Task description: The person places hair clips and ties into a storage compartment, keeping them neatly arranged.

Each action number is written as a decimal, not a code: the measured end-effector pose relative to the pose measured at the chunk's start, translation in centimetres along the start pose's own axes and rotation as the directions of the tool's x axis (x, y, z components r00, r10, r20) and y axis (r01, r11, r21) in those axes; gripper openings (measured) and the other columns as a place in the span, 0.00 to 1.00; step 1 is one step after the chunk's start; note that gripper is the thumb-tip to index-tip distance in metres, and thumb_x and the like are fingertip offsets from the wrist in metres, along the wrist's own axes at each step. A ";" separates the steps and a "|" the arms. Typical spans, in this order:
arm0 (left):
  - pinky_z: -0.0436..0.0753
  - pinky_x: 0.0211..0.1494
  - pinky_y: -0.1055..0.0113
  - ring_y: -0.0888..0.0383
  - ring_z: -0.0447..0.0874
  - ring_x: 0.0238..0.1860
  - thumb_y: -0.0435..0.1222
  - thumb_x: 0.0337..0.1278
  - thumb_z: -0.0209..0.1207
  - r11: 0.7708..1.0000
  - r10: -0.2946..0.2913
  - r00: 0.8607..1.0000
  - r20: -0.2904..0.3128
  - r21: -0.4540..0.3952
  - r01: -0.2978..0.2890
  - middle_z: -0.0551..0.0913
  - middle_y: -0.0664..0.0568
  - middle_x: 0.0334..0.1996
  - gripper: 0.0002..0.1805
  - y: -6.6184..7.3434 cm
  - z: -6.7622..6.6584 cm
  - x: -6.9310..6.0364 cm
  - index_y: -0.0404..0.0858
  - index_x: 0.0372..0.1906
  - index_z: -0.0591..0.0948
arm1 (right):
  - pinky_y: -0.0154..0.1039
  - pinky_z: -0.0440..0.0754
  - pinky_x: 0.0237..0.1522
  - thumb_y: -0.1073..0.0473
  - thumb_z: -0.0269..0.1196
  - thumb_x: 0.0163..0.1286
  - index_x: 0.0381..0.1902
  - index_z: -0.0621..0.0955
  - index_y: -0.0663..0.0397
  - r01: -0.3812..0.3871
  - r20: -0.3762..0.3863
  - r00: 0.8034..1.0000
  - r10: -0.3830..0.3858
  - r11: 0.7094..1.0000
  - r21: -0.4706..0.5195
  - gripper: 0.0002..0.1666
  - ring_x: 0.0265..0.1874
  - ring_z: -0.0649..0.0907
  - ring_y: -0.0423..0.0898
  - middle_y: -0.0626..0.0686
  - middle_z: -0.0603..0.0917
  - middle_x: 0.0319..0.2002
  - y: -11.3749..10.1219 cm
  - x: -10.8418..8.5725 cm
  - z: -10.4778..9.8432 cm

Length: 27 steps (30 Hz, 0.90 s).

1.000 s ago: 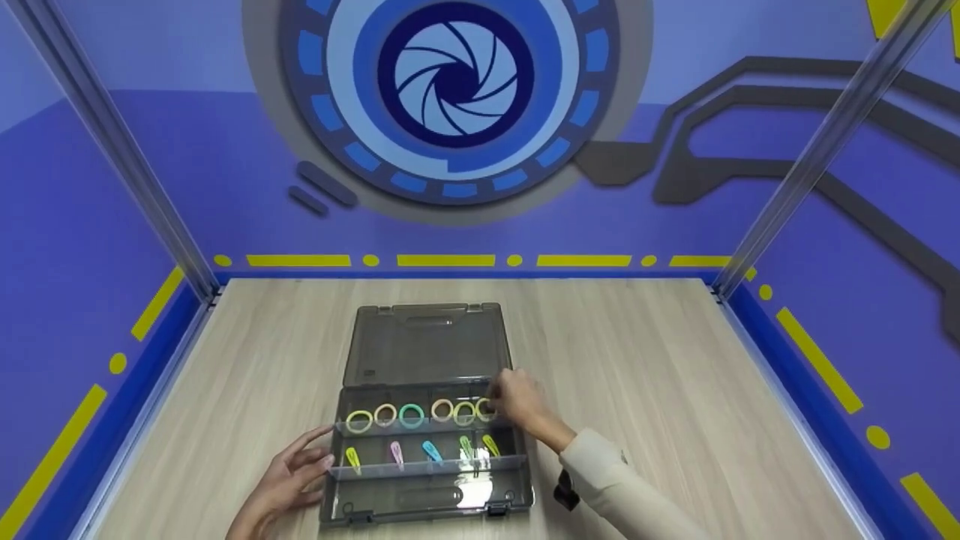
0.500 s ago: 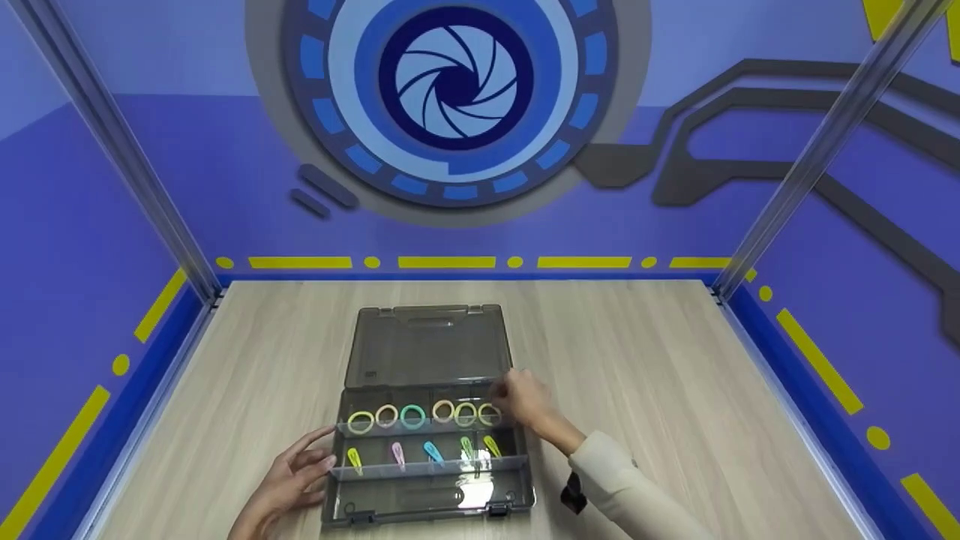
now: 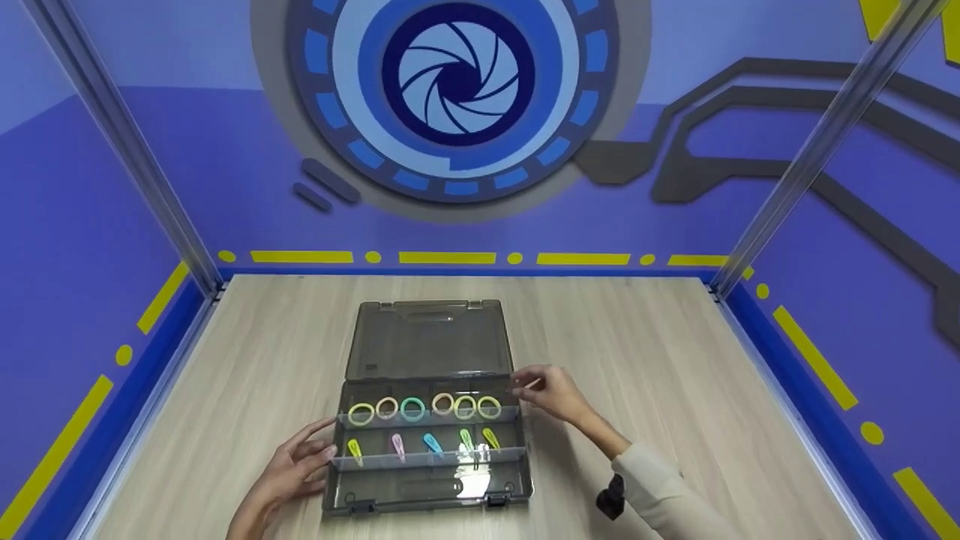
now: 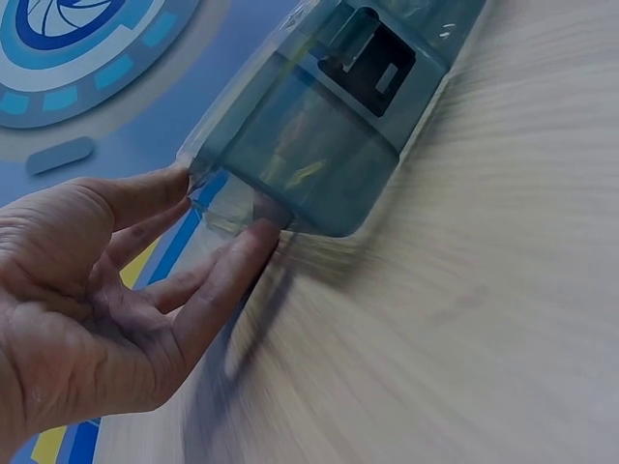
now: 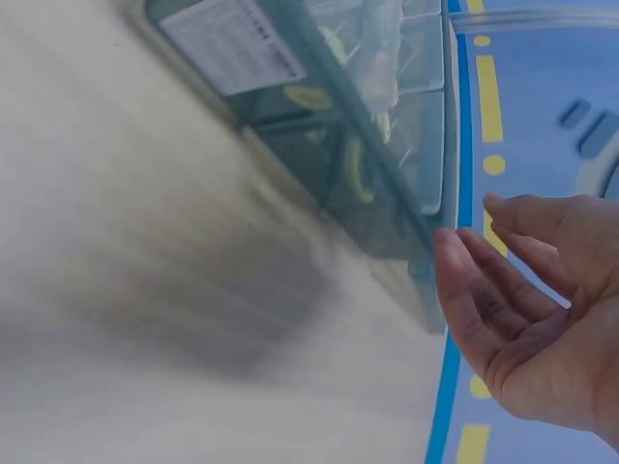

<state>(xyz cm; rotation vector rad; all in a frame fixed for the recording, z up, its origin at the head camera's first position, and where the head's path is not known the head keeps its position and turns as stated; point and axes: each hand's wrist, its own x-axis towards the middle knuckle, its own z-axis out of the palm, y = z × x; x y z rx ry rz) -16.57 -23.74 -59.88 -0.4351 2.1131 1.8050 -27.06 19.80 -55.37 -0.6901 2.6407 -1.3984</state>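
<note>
A smoky clear plastic organizer box [image 3: 420, 487] lies on the table with its lid [image 3: 431, 341] folded back. Coloured hair ties [image 3: 413, 409] stand in a row in the back compartments: yellow, peach and teal. Several snap hair clips [image 3: 433, 444] in yellow, pink, blue and green sit in the middle row. At the box's left side, my left hand [image 3: 289, 466] rests its fingertips against the wall; the left wrist view shows them at one corner. My right hand [image 3: 555, 394], loosely bent and holding nothing, is just beyond the right edge near the hinge.
Two black latches [image 3: 496, 499] are on the box's front edge, and its front compartment [image 3: 405, 484] shows glare. A white label [image 5: 232, 43] is on the box's side or base. Blue panels [image 3: 97, 262] enclose the wooden table [image 3: 637, 360].
My right hand has drawn back to the right, away from the rightmost yellow hair tie, which now stands fully visible in its row. The left hand keeps its place.
</note>
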 end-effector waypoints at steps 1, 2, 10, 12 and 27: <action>0.88 0.53 0.49 0.46 0.85 0.57 0.43 0.68 0.65 1.000 0.007 1.000 0.008 0.003 -0.007 0.76 0.34 0.64 0.38 0.0 0.0 0.1 0.44 0.78 0.64 | 0.27 0.84 0.31 0.69 0.67 0.66 0.48 0.85 0.73 -0.001 -0.009 1.000 0.000 1.000 -0.009 0.14 0.32 0.90 0.58 0.67 0.89 0.39 0.2 -0.3 -0.3; 0.88 0.53 0.50 0.47 0.85 0.57 0.44 0.68 0.64 1.000 0.013 1.000 0.015 0.007 -0.013 0.76 0.34 0.64 0.38 0.0 0.0 0.1 0.43 0.78 0.63 | 0.28 0.85 0.32 0.69 0.67 0.66 0.48 0.85 0.73 0.004 -0.018 1.000 -0.005 1.000 -0.015 0.14 0.33 0.90 0.57 0.67 0.89 0.39 0.5 -0.5 -0.7; 0.87 0.56 0.48 0.43 0.86 0.57 0.47 0.71 0.62 0.998 0.048 0.995 0.085 0.046 -0.052 0.75 0.30 0.65 0.40 0.4 -0.5 0.3 0.38 0.79 0.60 | 0.30 0.86 0.36 0.66 0.69 0.67 0.48 0.86 0.67 0.007 -0.086 0.996 -0.012 0.999 -0.052 0.13 0.37 0.90 0.59 0.65 0.90 0.42 2.4 -2.4 -3.3; 0.87 0.58 0.49 0.43 0.86 0.58 0.46 0.72 0.61 0.996 0.064 0.989 0.132 0.049 -0.071 0.74 0.28 0.66 0.40 0.5 -1.0 0.3 0.37 0.79 0.59 | 0.31 0.87 0.37 0.65 0.69 0.67 0.49 0.86 0.67 0.006 -0.096 0.995 -0.012 0.998 -0.060 0.14 0.38 0.90 0.59 0.66 0.90 0.42 2.8 -2.8 -3.9; 0.81 0.57 0.77 0.82 0.79 0.52 0.53 0.77 0.52 0.951 0.215 0.967 -0.139 0.256 -0.175 0.76 0.42 0.70 0.36 1.3 -7.5 -0.2 0.41 0.79 0.61 | 0.69 0.75 0.63 0.62 0.70 0.67 0.67 0.75 0.70 -0.047 -0.150 0.988 0.025 0.988 -0.147 0.33 0.66 0.76 0.70 0.70 0.78 0.65 5.5 -4.4 -7.9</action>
